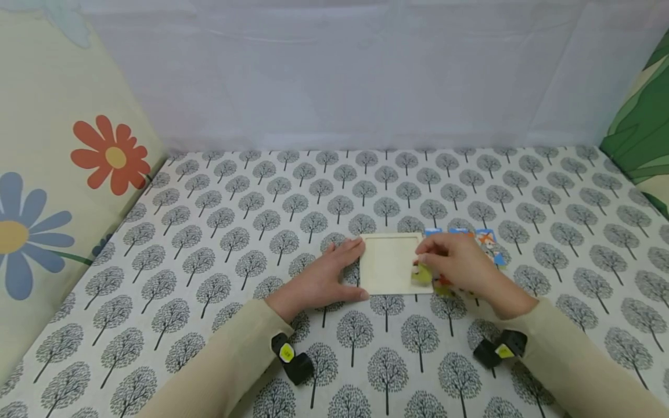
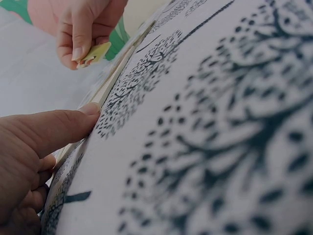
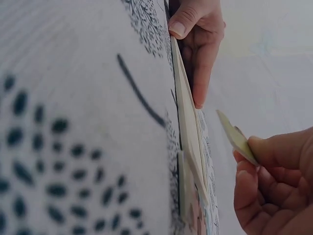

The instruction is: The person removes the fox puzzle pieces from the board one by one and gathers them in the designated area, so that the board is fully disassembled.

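Observation:
A pale square puzzle tray (image 1: 388,265) lies flat on the patterned cloth, its recess bare. My left hand (image 1: 323,277) rests at the tray's left side, fingers stretched to the far corner and thumb at the near corner. Between thumb and fingertips my right hand (image 1: 462,264) pinches a yellow-green puzzle piece (image 1: 421,275) over the tray's right edge. The right wrist view shows this puzzle piece (image 3: 234,138) tilted and raised above the tray. Several colourful puzzle pieces (image 1: 487,239) lie right of the tray, partly hidden under the right hand.
A white cloth with dark trees (image 1: 387,371) covers the table. Behind it stands a pale wall (image 1: 366,75). Flower-painted panel (image 1: 47,145) is on the left, and a green-leaf panel (image 1: 645,128) on the right. Each wrist wears a small black camera (image 1: 295,360).

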